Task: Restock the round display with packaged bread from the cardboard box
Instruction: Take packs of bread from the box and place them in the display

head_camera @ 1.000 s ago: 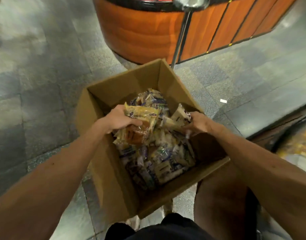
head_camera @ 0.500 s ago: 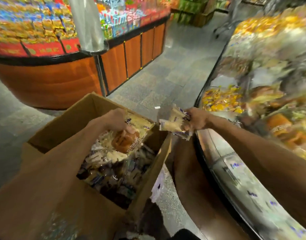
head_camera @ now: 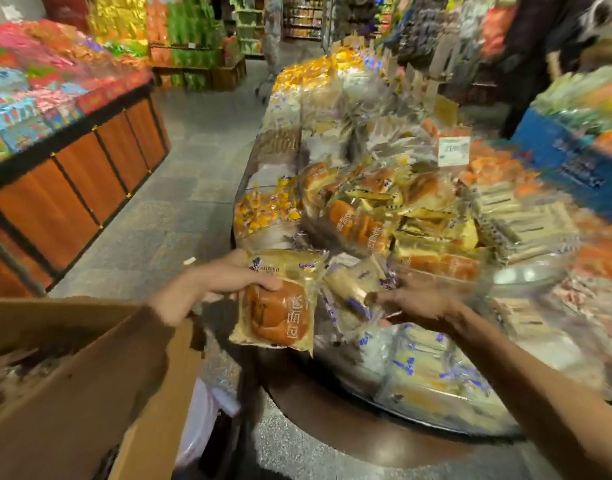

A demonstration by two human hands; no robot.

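My left hand [head_camera: 207,289] grips a yellow-wrapped round bread packet [head_camera: 280,306] by its top edge and holds it over the near rim of the round display [head_camera: 332,420]. My right hand [head_camera: 415,303] holds a bundle of small pale bread packets [head_camera: 349,289] just above the display's lower tier. The cardboard box [head_camera: 76,393] stands at the lower left, with more packets dimly visible inside. The display is heaped with wrapped loaves and buns [head_camera: 384,216].
An orange-panelled stand [head_camera: 72,181] piled with colourful snacks runs along the left. A grey tiled aisle [head_camera: 187,174] lies between it and the display. A white price tag [head_camera: 453,151] stands among the bread. A person in dark clothes [head_camera: 540,46] stands at the far right.
Both hands have lifted their packets out of the box and carried them right, over the display. My view has swung up from the box to the display.
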